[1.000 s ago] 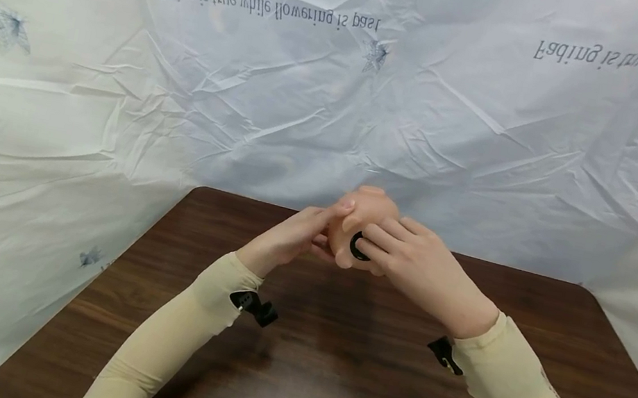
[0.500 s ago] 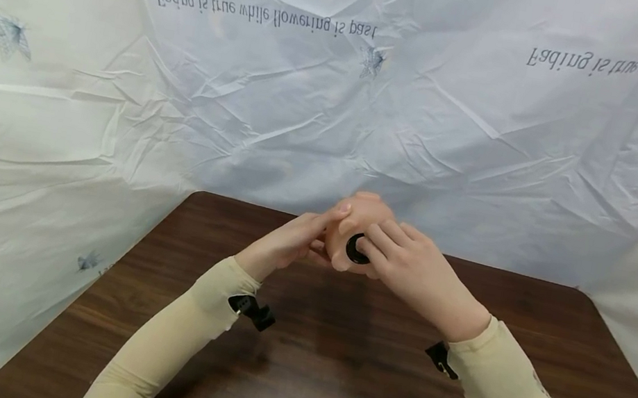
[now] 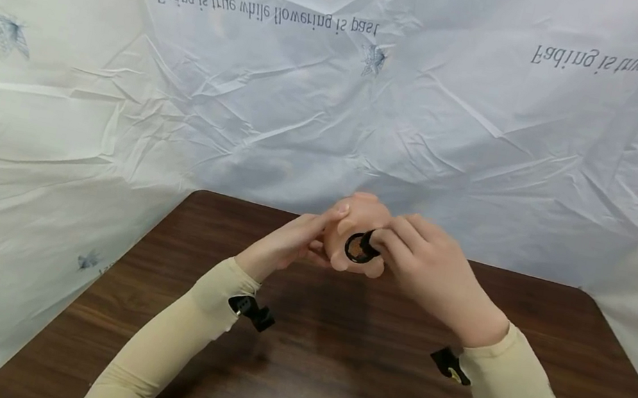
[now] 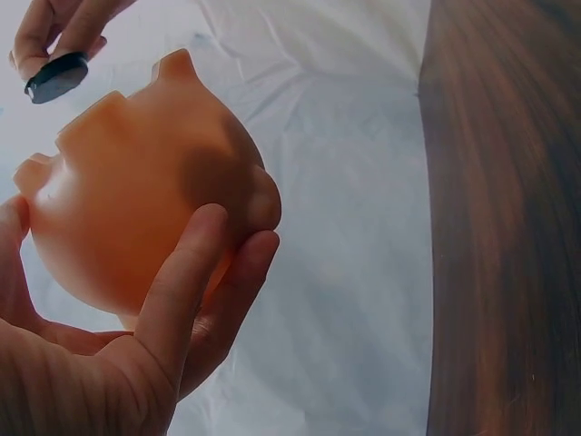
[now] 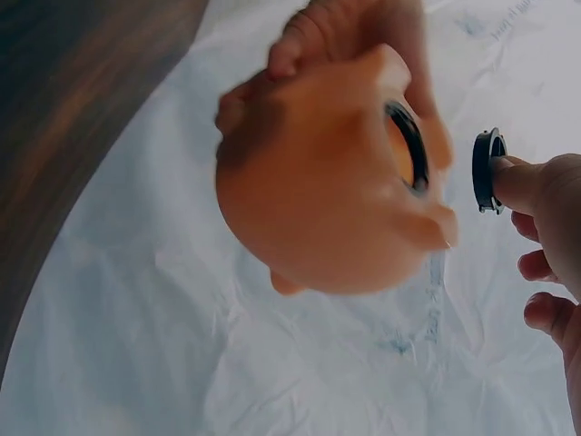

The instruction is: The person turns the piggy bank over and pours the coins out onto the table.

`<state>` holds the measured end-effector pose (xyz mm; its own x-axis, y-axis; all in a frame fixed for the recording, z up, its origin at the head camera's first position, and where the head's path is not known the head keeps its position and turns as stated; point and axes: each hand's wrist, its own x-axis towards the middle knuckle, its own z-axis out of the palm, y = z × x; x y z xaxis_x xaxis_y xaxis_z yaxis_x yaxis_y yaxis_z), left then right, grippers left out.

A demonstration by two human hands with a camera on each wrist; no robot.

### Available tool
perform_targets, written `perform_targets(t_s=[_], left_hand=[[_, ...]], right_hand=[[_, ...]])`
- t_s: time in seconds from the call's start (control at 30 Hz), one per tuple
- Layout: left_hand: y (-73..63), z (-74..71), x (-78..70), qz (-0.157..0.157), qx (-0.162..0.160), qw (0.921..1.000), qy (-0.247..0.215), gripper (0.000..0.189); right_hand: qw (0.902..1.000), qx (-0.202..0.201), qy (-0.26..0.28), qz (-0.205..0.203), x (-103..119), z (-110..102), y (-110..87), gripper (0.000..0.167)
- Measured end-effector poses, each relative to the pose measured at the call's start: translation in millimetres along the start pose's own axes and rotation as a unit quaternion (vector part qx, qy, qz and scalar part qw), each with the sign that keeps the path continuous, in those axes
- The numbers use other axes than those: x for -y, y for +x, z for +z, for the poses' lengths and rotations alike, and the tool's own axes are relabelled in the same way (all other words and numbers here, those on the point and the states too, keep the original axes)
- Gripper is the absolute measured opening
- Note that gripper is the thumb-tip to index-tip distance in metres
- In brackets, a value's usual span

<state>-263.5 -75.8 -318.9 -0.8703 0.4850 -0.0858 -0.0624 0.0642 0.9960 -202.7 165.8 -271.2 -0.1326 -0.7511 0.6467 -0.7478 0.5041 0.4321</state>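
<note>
In the head view my left hand (image 3: pixel 295 236) grips a peach-orange piggy bank (image 3: pixel 364 212) above the far part of the table. The bank is turned so that its underside, with stubby feet, faces me. A black-rimmed round hole (image 5: pixel 418 156) in that underside is uncovered. Between finger and thumb, my right hand (image 3: pixel 431 274) pinches a round black plug (image 5: pixel 483 171). Both wrist views show the plug (image 4: pixel 56 80) apart from the bank, a short way off the hole. In the left wrist view, the left fingers (image 4: pixel 186 272) curl round the bank's body.
A dark brown wooden table (image 3: pixel 297 364) lies below both hands. White printed sheeting (image 3: pixel 286 95) hangs behind the table and along its sides. Black camera mounts (image 3: pixel 252 311) are strapped on both wrists.
The right hand has pulled the black plug out of the hole and moved slightly right with it, baring the opening. The left hand keeps its hold on the piggy bank.
</note>
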Motion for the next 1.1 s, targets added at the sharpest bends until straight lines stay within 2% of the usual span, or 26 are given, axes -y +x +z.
perform_targets(t_s=[0.07, 0.23, 0.37, 0.5, 0.6, 0.73, 0.93, 1.0, 1.1], left_hand=[[0.8, 0.3, 0.7, 0.000, -0.002, 1.0000, -0.003, 0.071], [3.1, 2.2, 2.2, -0.001, -0.001, 1.0000, -0.009, 0.073], [3.4, 3.1, 2.9, 0.000, 0.001, 0.9999, -0.013, 0.071], [2.2, 3.1, 2.2, 0.004, 0.001, 0.9999, -0.009, 0.071], [2.0, 3.6, 1.2, 0.010, 0.007, 0.9999, -0.008, 0.072], [1.9, 3.5, 1.3, 0.018, 0.016, 0.9996, -0.012, 0.074], [1.5, 1.4, 3.3, 0.014, 0.010, 0.9997, -0.016, 0.074], [1.7, 1.3, 4.6, 0.011, 0.010, 0.9998, -0.015, 0.073], [2.5, 1.6, 7.3, 0.009, 0.011, 0.9998, -0.013, 0.072]], right_hand=[[0.9999, -0.007, 0.008, 0.010, -4, -4, -1.7, 0.006], [0.9982, -0.039, 0.022, 0.041, -14, -12, -9.4, 0.023], [0.9938, -0.066, 0.015, 0.088, -22, -17, -20.2, 0.032], [0.9864, -0.055, 0.015, 0.154, -32, -21, -37.7, 0.021], [0.9764, -0.045, 0.021, 0.210, -40, -22, -52.4, 0.009], [0.9607, -0.034, 0.014, 0.275, -46, -19, -70.1, 0.011], [0.9407, 0.040, 0.005, 0.337, -53, -15, -92.3, 0.009], [0.9299, 0.070, 0.012, 0.361, -54, -15, -99.4, 0.008], [0.9084, 0.105, 0.025, 0.404, -56, -17, -109.1, 0.011]])
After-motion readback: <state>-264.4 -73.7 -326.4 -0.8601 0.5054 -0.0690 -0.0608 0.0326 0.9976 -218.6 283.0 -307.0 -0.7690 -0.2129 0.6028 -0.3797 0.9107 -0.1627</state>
